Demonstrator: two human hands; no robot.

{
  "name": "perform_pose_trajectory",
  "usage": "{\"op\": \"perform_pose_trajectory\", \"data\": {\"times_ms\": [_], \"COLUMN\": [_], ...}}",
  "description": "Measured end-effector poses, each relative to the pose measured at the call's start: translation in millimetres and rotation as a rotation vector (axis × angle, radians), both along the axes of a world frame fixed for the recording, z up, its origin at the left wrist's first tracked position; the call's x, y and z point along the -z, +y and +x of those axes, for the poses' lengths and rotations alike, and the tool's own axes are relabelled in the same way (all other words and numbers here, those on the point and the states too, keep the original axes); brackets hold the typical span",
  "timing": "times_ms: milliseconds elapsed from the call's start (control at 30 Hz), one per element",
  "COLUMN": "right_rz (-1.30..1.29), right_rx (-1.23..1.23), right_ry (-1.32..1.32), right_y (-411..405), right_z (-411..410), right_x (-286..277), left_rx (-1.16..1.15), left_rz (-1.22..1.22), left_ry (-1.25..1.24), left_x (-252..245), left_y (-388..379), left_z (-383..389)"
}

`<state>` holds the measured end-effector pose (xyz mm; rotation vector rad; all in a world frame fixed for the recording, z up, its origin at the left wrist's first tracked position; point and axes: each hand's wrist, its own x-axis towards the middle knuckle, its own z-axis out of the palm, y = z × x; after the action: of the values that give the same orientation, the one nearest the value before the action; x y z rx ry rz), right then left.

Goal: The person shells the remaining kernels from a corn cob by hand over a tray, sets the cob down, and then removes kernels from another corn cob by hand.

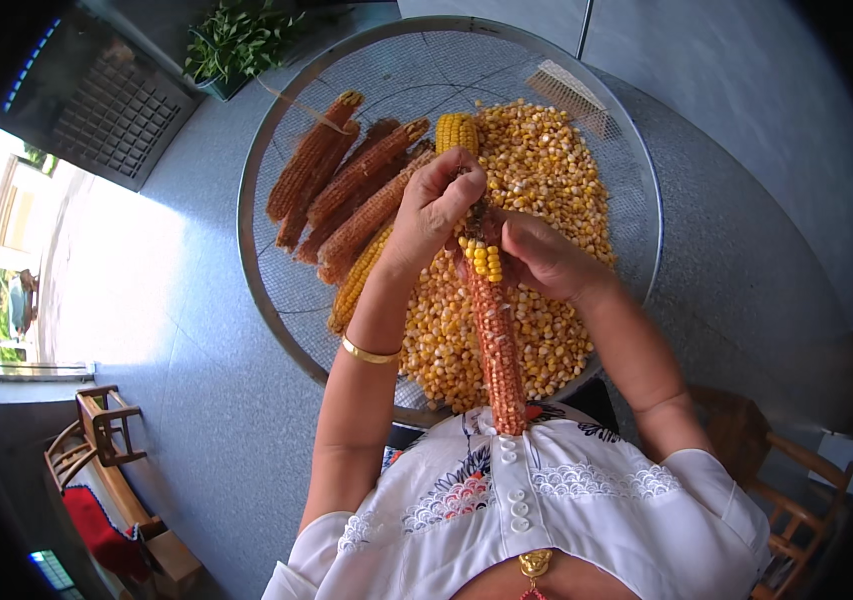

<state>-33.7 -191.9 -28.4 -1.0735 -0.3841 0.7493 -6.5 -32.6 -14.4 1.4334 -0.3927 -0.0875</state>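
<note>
A mostly bare, reddish corn cob (pixel 498 352) lies between my hands, its lower end against the white blouse. Near its upper end sits a small cluster of yellow kernels (pixel 482 259). My left hand (pixel 441 199), a gold bangle on its wrist, pinches the dark tip of the cob. From the other side, my right hand (pixel 543 251) grips the cob beside the cluster; some of its fingers are hidden. Beneath both hands a heap of loose corn kernels (pixel 546 172) covers much of a round wire-mesh tray (pixel 276 289).
Several stripped cobs (pixel 366 172) are piled at the tray's left. One kernel-covered ear (pixel 359 289) lies beside them, another ear (pixel 456 133) above my left hand. Around the tray are a potted plant (pixel 235 49), a small wooden stool (pixel 108 426) and a wooden chair (pixel 794 480).
</note>
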Motion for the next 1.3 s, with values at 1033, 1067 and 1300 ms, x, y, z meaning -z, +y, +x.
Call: {"op": "perform_pose_trajectory", "data": {"times_ms": [1033,1067,1300], "right_rz": [0.1,0.098,0.049], "right_rx": [-0.126,-0.128,-0.148], "right_ry": [0.101,0.101,-0.071], "right_y": [-4.8,-4.2,-1.7], "right_z": [-2.4,-2.0,-1.8], "right_x": [-8.8,-6.6,-5.9], "left_rx": [0.091,0.089,0.087], "left_rz": [-0.052,-0.064,-0.033], "left_ry": [0.03,0.049,0.048], "left_x": [-5.7,-3.0,-1.4], "left_y": [1.6,1.4,3.4], "left_z": [-4.5,-3.2,-1.2]}}
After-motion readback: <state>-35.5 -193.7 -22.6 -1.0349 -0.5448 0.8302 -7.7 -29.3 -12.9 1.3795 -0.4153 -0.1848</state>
